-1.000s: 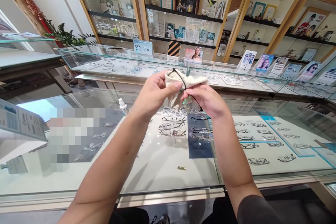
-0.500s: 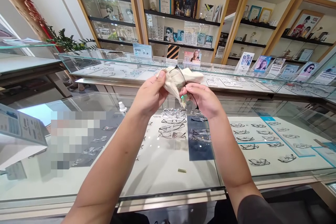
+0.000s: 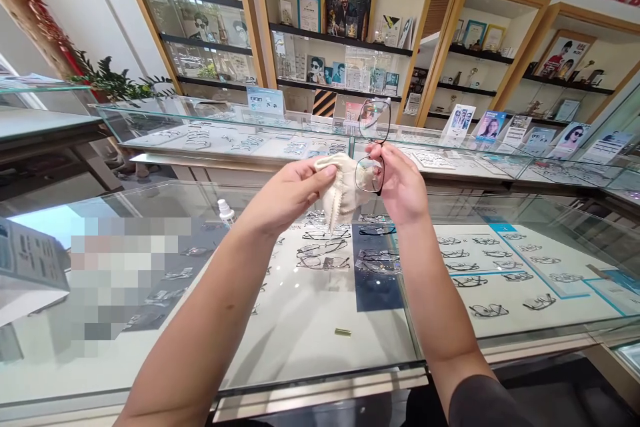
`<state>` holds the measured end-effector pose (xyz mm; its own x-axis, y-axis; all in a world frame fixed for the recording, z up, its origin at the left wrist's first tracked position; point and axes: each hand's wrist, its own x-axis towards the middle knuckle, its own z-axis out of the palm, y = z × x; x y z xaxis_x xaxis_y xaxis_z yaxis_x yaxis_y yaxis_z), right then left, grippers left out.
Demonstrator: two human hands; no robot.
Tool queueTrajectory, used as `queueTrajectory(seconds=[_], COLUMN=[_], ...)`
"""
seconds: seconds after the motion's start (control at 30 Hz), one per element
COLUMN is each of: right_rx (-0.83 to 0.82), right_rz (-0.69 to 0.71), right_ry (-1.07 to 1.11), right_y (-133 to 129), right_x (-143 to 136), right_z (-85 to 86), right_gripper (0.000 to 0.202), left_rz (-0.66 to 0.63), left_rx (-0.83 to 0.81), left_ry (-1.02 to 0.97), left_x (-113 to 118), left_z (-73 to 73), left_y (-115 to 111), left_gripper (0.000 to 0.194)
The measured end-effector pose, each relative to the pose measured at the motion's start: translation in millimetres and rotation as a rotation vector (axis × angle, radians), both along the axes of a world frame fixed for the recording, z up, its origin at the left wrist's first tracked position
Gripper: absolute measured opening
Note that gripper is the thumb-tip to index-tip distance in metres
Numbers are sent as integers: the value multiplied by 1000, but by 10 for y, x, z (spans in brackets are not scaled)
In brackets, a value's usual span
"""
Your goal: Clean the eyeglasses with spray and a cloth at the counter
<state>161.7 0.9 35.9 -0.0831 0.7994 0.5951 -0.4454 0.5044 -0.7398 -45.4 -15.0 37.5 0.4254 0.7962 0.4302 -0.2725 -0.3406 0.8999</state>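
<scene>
A folded leaflet (image 3: pixel 30 267) stands at the left of the glass counter (image 3: pixel 285 360), whose long front edge runs across the lower part of the view. Farther right, a white spray bottle (image 3: pixel 226 211) stands toward the far edge of the surface, its base hidden behind the left forearm.

The left hand (image 3: pixel 297 193) pinches a cream cloth (image 3: pixel 346 190) by its upper left corner, thumb in front and the other fingers bent behind it. The cloth hangs in folds above the surface, near its far edge as seen here, with a zigzag-cut edge pointing down. Below it, under the glass, glasses on display (image 3: pixel 323 248) lie in rows, and a small gold strip (image 3: pixel 343 331) lies nearer the front edge; whether it is on or under the glass I cannot tell.

Just right of the cloth, the black-rimmed glasses (image 3: pixel 369 175) are held on end, one lens above the other. The lower lens overlaps the cloth in the view; whether they touch I cannot tell. The right hand (image 3: pixel 404 180) grips the frame around the middle between thumb and fingertips. A dark sleeve (image 3: pixel 483 400) covers the right upper arm. Farther right, more frames (image 3: pixel 489 310) lie in rows toward the front edge.
</scene>
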Motion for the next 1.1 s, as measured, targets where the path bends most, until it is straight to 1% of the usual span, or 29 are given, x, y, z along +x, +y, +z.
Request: queueTrajectory(seconds=[0.13,0.23,0.4,0.5,0.67,0.77,0.87,0.97,1.1], right_rx=[-16,-15,-25,-4,3,-2,8,33,20], right_rz=[7,9,70,118,115,124,106,113,123], right_ry=[21,12,15,6,-38,-50,-63,-68,-78], right_y=[16,22,21,-2,-53,-65,-67,-73,-94], right_x=[-74,-123,-197,-229,-273,-303,-320,-317,-305], right_z=[-42,-74,-104,-105,-108,-123,-131,-123,-114], right_gripper=[22,22,21,20,22,26,27,23,22], left_rz=[-77,-81,-36,16,135,184,193,198,202], left_rx=[8,11,-10,-26,-58,-72,-82,-87,-114], left_ry=[29,4,-81,-156,-231,-277,-314,-316,-320], left_x=[109,167,274,346,421,434,438,442,448], left_z=[-49,-69,-84,-113,-165,-179,-183,-176,-162], left_y=[-45,-60,-85,-91,-82,-72,-76,-99,-125], left_gripper=[39,43,45,45,46,45,42,39,41])
